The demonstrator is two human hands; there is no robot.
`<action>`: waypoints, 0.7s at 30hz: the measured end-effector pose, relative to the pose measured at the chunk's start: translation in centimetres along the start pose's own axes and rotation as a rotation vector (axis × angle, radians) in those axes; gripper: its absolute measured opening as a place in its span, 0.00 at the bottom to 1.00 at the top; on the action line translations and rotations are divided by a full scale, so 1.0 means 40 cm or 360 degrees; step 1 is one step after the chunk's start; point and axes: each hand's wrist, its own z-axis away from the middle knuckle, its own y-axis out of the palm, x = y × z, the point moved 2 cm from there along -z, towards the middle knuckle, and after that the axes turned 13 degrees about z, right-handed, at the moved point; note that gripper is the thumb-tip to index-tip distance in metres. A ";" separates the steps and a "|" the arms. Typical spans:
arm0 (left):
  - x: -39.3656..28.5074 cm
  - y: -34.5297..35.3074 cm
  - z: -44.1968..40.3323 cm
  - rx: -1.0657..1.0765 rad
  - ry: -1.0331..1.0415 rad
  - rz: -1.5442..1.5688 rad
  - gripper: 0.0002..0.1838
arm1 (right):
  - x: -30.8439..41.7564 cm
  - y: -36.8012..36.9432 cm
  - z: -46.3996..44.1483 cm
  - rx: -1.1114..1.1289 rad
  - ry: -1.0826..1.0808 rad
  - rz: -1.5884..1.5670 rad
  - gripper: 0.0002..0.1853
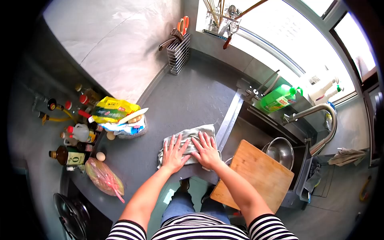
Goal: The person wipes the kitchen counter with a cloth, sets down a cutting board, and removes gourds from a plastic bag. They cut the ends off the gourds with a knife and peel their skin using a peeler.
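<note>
Black-and-white striped fabric sleeves [270, 229] clothe my arms; a rectangular wooden board [264, 172] partly covers the metal sink [248, 130]. My left hand [175, 155] and right hand [206, 152] lie flat, unclenched, on crumpled grey cloth [187, 135] on the dark-grey desk [180, 96].

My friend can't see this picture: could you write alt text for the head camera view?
A person's bare left hand and bare right hand lie flat on a crumpled pale grey cloth on a dark grey counter. Right of them, a rectangular wooden cutting board partly hides a dark sink and round steel bowl; at left sits a pale oval egg.
</note>
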 end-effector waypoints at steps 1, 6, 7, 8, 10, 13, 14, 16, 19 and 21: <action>0.005 -0.009 -0.006 0.0057 0.0040 -0.0003 0.38 | 0.012 -0.015 -0.012 -0.0004 0.0032 0.0067 0.35; 0.021 -0.018 -0.072 0.0056 0.0176 0.0117 0.40 | 0.004 -0.028 -0.031 0.0046 0.0006 0.0021 0.31; 0.020 -0.019 -0.098 0.0045 0.0230 0.0168 0.40 | -0.011 -0.023 -0.039 -0.0021 0.0033 -0.0022 0.31; 0.020 -0.019 -0.129 0.0030 0.0278 0.0216 0.41 | -0.030 -0.013 -0.052 -0.0089 0.0053 -0.0066 0.30; 0.014 -0.033 -0.195 -0.0016 0.0361 0.0337 0.44 | -0.058 -0.039 -0.095 -0.0310 0.0084 -0.0057 0.28; -0.013 -0.067 -0.305 -0.0239 0.0497 0.0427 0.45 | -0.108 -0.113 -0.179 -0.0597 0.0141 -0.0021 0.26; -0.023 -0.073 -0.341 -0.0281 0.0479 0.0332 0.47 | -0.123 -0.141 -0.206 -0.0667 0.0169 -0.0002 0.26; -0.016 -0.050 -0.404 -0.0220 0.0435 0.0188 0.44 | -0.159 -0.130 -0.238 -0.0585 0.0355 0.0091 0.29; -0.003 -0.007 -0.462 -0.0021 0.0356 0.0091 0.43 | -0.213 -0.051 -0.261 -0.0285 0.0510 0.0098 0.40; 0.003 -0.008 -0.478 -0.0043 0.0427 0.0141 0.45 | -0.231 -0.020 -0.270 -0.0314 0.0506 0.0105 0.39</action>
